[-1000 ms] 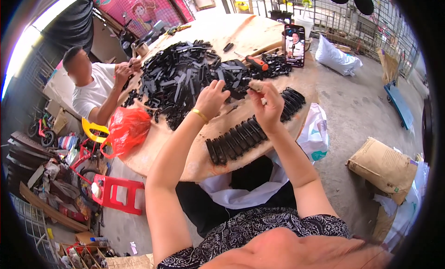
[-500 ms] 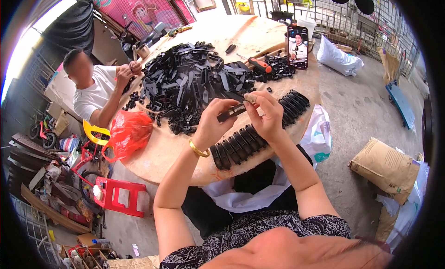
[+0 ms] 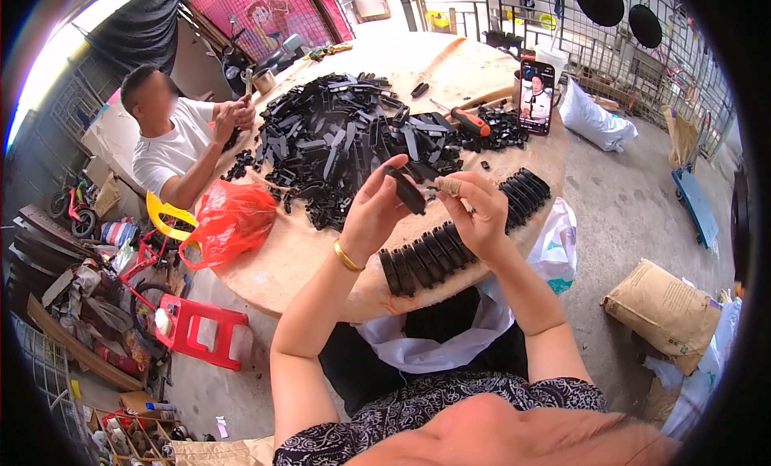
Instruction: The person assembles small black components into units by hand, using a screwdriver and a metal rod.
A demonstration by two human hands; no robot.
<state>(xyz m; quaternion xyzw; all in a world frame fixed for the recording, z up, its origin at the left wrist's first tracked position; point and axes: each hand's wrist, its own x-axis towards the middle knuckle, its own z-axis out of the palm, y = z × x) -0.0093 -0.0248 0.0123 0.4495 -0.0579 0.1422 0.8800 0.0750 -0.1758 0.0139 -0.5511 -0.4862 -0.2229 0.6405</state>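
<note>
Handling 1 slender black part (image 3: 409, 194) above a round table (image 3: 273, 277).
Gripping that part between thumb and fingers of the left hand (image 3: 376, 213), midway between a heaped pile of black pieces (image 3: 345, 136) and a neat row of black parts (image 3: 426, 261) along the near edge. With the right hand (image 3: 477, 213) just beside it, fingers narrowed to a pinch, a tan wrap (image 3: 448, 186) on 1 of them; cannot tell the contents of the pinch. Right of the pile, an orange-and-black screwdriver (image 3: 471, 122) and an upright phone (image 3: 536, 96); to the left, a red plastic bag (image 3: 234, 223) and a co-worker in a white shirt (image 3: 173, 149).
</note>
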